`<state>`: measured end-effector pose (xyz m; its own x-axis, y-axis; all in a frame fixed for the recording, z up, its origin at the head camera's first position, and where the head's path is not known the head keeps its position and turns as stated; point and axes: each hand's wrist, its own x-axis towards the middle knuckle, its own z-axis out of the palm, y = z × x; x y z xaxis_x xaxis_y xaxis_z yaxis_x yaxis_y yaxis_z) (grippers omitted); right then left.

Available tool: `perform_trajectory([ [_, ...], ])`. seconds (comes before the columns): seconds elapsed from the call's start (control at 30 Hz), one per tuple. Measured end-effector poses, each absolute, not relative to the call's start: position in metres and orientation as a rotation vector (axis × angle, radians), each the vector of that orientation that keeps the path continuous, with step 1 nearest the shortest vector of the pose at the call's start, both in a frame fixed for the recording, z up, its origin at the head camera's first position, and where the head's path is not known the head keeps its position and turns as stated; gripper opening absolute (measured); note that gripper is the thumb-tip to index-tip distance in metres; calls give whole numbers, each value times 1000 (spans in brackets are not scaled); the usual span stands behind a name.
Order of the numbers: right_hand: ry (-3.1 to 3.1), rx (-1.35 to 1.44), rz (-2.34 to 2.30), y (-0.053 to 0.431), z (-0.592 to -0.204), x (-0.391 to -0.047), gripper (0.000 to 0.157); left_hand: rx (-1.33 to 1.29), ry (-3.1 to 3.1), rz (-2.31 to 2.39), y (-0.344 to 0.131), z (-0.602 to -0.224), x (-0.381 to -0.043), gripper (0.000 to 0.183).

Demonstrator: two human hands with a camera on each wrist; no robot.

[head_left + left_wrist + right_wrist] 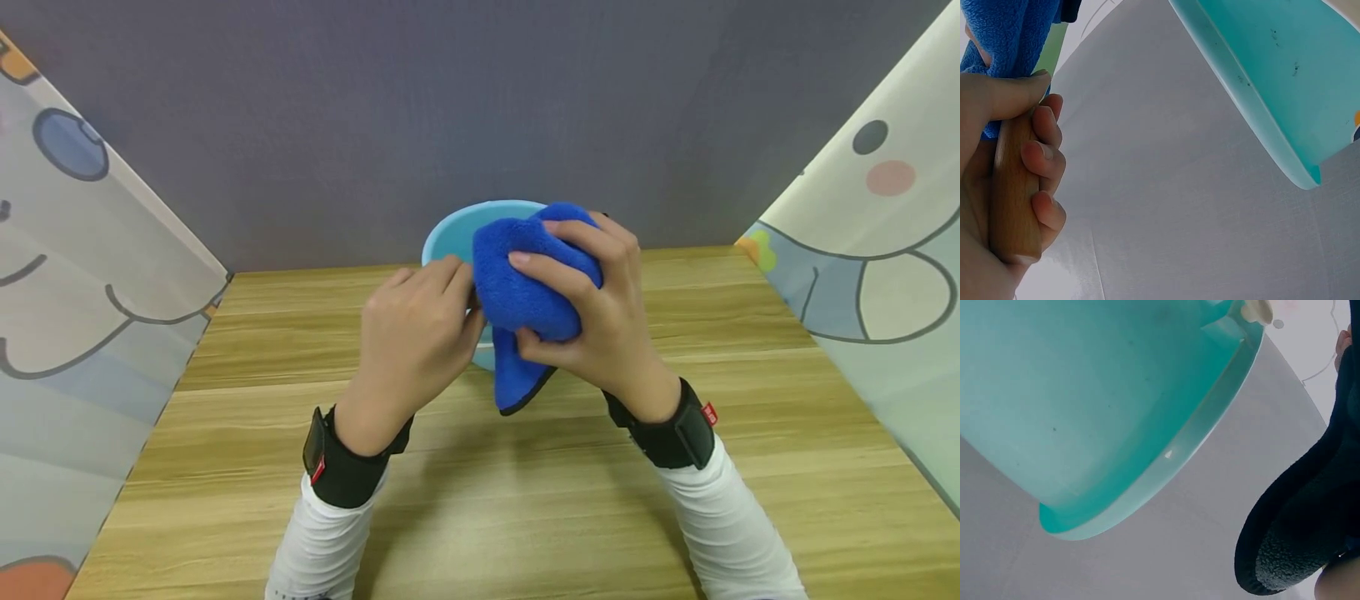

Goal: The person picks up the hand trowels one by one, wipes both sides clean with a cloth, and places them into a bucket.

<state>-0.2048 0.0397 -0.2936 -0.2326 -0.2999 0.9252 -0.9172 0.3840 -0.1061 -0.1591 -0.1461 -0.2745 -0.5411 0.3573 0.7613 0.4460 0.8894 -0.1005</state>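
My left hand (420, 325) grips a wooden handle (1015, 187), with fingers and thumb curled round it. Bunched blue cloth (521, 279) with a dark edging covers whatever is at the handle's upper end, so the tool's kind is hidden. From the right side my right hand (603, 304) holds this cloth, its fingers spread over the top and its thumb below. One loose corner hangs down towards me. Both hands are over the near part of a light blue bucket (450, 237). In the right wrist view the hanging cloth (1291, 544) looks almost black.
The bucket stands at the back of a wood-grain table (300, 350), near a grey wall (375, 133). A pale knob (1259, 311) sits at its rim. Panels with cartoon prints (862, 275) flank the table on both sides. Small dark specks dot the bucket's outside.
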Motion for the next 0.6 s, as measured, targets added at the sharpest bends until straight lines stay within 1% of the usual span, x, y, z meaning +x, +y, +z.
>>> perform_trajectory([
  [0.2,-1747,1069,886,41,-294,-206,52,-563,-2183,-131,-147,-274,-159,10],
  [0.4,-1732,1061,895,43,-294,-209,52,-560,-2164,-146,-146,-274,-159,16],
  [0.6,-1719,1018,954,48,-294,-212,59,-558,-2146,-176,-147,-274,-159,15],
])
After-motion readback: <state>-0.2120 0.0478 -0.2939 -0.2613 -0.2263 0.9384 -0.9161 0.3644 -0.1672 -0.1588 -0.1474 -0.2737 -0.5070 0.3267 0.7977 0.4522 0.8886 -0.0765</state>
